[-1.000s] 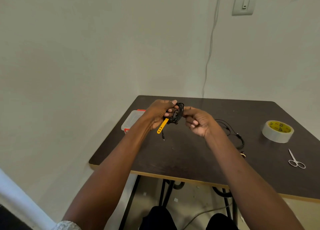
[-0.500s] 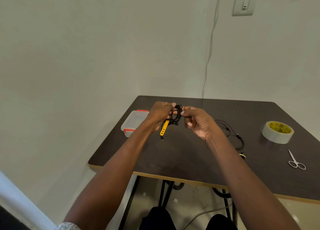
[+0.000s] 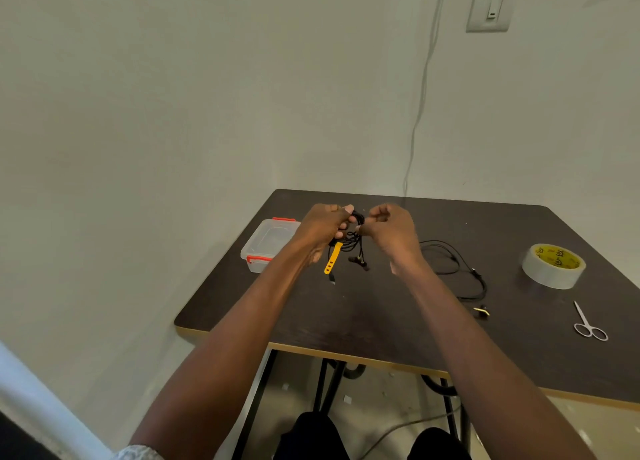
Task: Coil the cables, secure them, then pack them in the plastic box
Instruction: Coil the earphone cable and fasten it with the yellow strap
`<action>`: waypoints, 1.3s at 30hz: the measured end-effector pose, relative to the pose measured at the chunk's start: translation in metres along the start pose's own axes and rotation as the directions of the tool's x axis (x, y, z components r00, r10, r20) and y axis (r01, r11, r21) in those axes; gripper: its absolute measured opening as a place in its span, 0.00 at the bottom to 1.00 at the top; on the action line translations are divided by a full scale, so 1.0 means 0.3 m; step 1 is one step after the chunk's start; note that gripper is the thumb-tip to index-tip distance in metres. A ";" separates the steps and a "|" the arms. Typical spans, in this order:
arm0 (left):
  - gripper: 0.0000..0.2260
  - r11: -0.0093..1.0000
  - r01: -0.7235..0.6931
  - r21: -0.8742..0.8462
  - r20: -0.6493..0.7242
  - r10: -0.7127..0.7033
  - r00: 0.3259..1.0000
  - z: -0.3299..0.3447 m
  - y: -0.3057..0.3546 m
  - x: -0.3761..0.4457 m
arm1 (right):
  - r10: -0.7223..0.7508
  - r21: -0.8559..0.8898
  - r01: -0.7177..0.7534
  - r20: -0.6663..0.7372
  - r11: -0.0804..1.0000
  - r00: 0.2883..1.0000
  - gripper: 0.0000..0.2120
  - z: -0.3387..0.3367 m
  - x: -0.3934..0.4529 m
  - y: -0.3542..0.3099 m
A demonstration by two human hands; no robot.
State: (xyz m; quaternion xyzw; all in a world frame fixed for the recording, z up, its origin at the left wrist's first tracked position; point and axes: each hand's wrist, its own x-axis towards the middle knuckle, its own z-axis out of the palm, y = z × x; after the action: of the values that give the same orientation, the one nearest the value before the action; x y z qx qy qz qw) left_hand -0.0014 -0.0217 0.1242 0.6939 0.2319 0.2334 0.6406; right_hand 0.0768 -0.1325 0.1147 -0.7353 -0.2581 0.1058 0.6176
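At frame centre, hands: left hand grips the coiled cable; right hand pinches it.
Tie: pull the yellow strap snug around the coil.

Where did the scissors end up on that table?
In the head view, the scissors lie flat on the dark table at its far right side, nearer the person than the roll of tape.
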 end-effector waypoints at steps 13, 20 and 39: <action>0.12 0.996 0.089 -0.031 0.032 -0.088 0.996 0.010 -0.011 0.010 | -0.014 -0.057 0.013 -0.015 0.998 1.000 0.06 -0.005 -0.013 0.020; 0.12 0.996 0.088 -0.013 0.090 -0.087 0.992 0.033 -0.026 -0.011 | 0.083 0.013 -0.083 0.015 0.996 0.996 0.04 -0.012 -0.017 0.027; 0.12 0.996 0.075 0.044 0.063 -0.078 0.995 0.079 -0.057 0.002 | 0.018 -0.359 -0.066 -0.134 0.931 0.991 0.11 -0.020 -0.013 0.026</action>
State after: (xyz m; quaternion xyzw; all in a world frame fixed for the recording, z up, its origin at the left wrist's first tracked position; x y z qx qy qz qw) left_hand 0.0135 -0.0386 0.1056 0.7049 0.2422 0.1813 0.6415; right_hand 0.0785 -0.1405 0.1079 -0.8472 -0.2171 0.0220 0.4844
